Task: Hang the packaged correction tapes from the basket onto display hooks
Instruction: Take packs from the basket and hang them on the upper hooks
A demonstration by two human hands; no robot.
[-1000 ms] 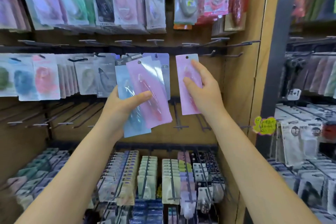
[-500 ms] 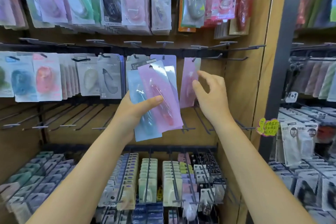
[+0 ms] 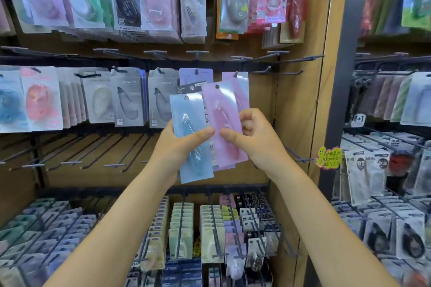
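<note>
Left hand (image 3: 177,147) holds a fanned stack, blue pack (image 3: 191,137) foremost; right hand (image 3: 254,137) pinches the pink pack (image 3: 224,123) just beside that grip.

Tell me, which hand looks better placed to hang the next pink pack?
Probably the right hand: it already pinches the pink pack, beside the hook bearing one. The left hand grips the remaining packs.

a wooden display wall (image 3: 293,109) carries dark rails (image 3: 140,60) with metal pegs; a dark upright post (image 3: 338,91) divides it from neighbouring racks (image 3: 391,193) under even shop light.
</note>
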